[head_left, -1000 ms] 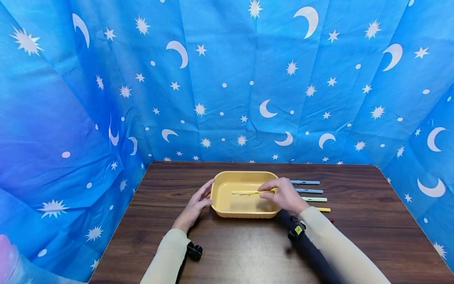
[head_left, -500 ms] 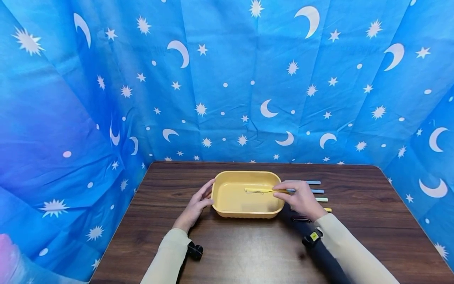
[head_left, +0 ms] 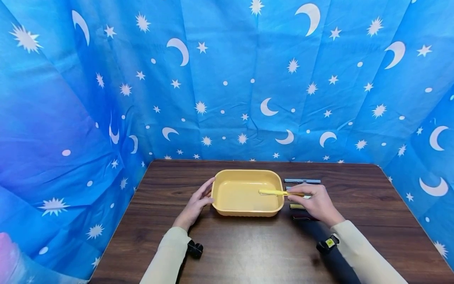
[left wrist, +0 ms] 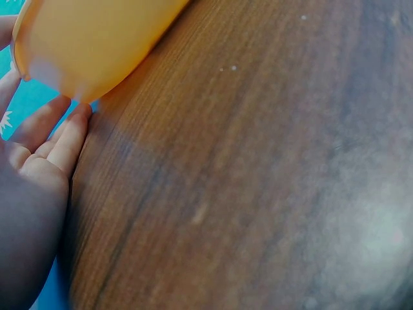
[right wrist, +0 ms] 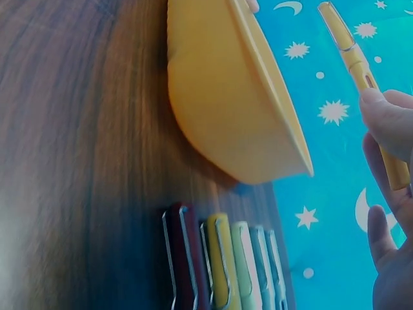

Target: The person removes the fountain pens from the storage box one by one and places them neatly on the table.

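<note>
Level over the right end of the yellow box, a yellow pen with a clip on its cap is pinched between the thumb and fingers of my right hand. In the right wrist view this pen slants up past the thumb, cap end uppermost. My left hand rests against the box's left end, thumb toward the front corner and fingers farther back. Seen from the left wrist, its fingers are fairly straight along the underside of the box.
Right of the box, several clipped pens lie in a row: a grey-blue pen, a light-blue one, a light-green pen, a yellow one and a dark-red pen. My right hand partly covers them. A star-and-moon curtain stands behind the table.
My right hand has moved rightward with the yellow pen, from over the box's middle to its right rim. My left hand keeps its place at the box.
</note>
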Demonstrator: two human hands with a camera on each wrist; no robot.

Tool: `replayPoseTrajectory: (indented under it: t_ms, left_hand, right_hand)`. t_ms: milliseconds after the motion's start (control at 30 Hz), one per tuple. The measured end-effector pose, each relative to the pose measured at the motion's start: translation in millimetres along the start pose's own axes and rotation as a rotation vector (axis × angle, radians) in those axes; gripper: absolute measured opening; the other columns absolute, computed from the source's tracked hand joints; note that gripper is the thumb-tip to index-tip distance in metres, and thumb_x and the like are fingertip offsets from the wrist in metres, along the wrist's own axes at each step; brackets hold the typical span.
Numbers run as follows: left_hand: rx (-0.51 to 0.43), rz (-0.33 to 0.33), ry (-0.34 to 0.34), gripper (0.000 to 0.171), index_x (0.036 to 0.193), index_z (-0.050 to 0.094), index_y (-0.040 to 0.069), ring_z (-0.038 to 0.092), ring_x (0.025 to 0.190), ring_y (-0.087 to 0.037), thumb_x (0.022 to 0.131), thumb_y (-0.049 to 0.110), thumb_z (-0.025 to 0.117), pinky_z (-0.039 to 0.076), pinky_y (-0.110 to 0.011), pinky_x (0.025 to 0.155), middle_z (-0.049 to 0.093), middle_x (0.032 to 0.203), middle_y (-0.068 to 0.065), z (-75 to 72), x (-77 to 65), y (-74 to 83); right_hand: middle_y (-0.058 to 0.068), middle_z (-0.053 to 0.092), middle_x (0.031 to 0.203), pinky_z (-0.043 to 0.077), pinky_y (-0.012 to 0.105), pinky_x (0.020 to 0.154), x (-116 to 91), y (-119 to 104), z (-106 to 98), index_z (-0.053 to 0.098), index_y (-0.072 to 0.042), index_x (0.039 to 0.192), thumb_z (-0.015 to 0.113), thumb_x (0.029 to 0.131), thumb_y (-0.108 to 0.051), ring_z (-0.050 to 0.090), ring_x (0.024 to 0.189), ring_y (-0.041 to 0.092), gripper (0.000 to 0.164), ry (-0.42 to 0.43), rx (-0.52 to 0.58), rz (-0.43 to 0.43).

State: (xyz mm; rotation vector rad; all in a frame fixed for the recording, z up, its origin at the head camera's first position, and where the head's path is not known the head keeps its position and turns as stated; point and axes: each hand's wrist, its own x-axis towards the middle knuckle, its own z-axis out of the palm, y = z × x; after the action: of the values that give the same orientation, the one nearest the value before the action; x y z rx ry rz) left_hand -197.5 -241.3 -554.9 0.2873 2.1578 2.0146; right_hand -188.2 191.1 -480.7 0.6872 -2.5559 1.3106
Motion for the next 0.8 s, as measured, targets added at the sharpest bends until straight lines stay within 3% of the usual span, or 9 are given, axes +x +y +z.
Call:
replayPoseTrajectory:
  t_ms: [300,800]
  left_hand:
    - [-0.008,-0.003,0.001,0.073,0.165,0.035,0.027,0.027,0.158,-0.025,0.099,0.013,0.063,0.028,-0.049,0.125,0.026,0.173,-0.003,0.0,-1.0,-0.6]
    - [-0.013,-0.003,0.009,0.073,0.165,0.036,0.027,0.029,0.158,-0.025,0.098,0.013,0.064,0.029,-0.048,0.124,0.028,0.173,-0.002,-0.5,0.4,-2.0]
  right_hand:
    - [-0.01,0.076,0.096,0.055,0.014,0.076,-19.8,14.0,-12.5,0.086,-0.021,0.101,0.088,0.081,-0.005,0.064,0.093,0.006,0.025,0.077,-0.04,-0.067]
    - [-0.01,0.072,0.09,0.048,0.018,0.064,-61.3,28.8,-28.9,0.086,-0.023,0.099,0.087,0.082,-0.004,0.055,0.082,0.004,0.025,0.122,-0.115,0.029]
